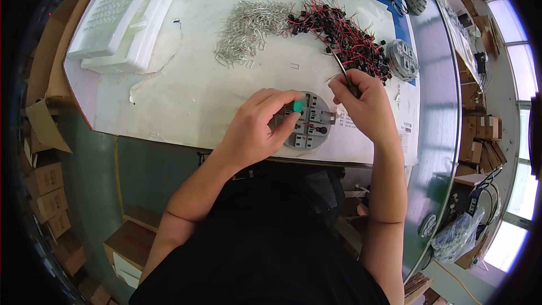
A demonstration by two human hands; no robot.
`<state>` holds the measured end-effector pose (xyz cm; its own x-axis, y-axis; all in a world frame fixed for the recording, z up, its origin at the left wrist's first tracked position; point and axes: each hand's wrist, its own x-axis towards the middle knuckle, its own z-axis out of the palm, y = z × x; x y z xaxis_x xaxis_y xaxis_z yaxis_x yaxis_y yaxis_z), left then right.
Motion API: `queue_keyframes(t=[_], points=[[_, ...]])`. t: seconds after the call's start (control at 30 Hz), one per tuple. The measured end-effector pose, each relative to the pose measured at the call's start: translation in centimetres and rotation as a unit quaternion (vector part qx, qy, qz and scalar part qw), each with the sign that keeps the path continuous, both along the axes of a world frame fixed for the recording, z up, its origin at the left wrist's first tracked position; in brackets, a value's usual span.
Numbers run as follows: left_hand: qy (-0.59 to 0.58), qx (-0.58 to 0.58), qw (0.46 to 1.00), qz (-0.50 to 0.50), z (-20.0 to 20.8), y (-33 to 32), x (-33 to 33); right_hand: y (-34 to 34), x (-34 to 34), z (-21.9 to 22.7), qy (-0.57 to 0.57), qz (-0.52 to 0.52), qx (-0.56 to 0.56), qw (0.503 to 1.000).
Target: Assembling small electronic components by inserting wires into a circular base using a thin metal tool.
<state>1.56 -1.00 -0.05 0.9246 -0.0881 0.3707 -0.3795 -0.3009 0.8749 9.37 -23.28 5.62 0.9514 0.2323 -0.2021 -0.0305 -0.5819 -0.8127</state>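
Work piece: grey round unit [308, 126] with raised compartments, lying on the desk [197, 99] near its front edge, between the two hands.
Left hand [261, 121]: thumb and forefinger pinching a green piece [297, 105] at the unit's upper left; whether it touches the unit cannot be told.
Right hand [364, 101]: fingers wrapped around a slim metal tool [342, 66], tip pointing away from the body, at the edge of the wired parts.
Done so far: partial, by judgement; a round black part [322, 130] with a bit of red wire sits at the unit's right side.
Left to do: apparently much; some compartments look unfilled, though fingers hide the upper left.
Loose wired parts: large heap of black parts with red and black leads [353, 36], beyond the right hand.
Loose metal clips: heap of bent silver pieces [248, 28], adjoining the wired heap; one stray clip [294, 66] nearer the unit.
Other round units: grey stack [403, 60] at the desk's right side; whether finished, unclear.
Foam trays: white, stacked [121, 14], at far left; a white piece rests in the lower one.
Cardboard box: brown [131, 241], on the floor; contents unseen.
Plastic bag: clear [460, 238], at right; contents indistinct.
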Motion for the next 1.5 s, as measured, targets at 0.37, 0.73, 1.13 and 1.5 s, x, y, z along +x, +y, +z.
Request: queue_keyframes(t=[0.37, 0.73, 1.13, 1.5], points=[[0.011, 0.029, 1.000, 0.004, -0.2, -0.2, 0.4, -0.3, -0.1, -2.0, -0.004, 0.096, 0.004, 0.995], [-0.082, 0.239, 0.967, -0.029, 3.4, -1.2, 2.2, -2.5, 0.0, -3.8, 0.127, -0.017, 0.263, 0.956], [-0.035, 0.298, 0.947, -0.114, 4.2, -2.8, 3.6, -2.7, -0.5, -4.4, 0.093, 0.007, 0.279, 0.956], [0.014, 0.495, 0.866, -0.075, 7.2, -4.5, 1.5, -3.5, -0.6, -4.0, 0.112, -0.044, 0.459, 0.880]])
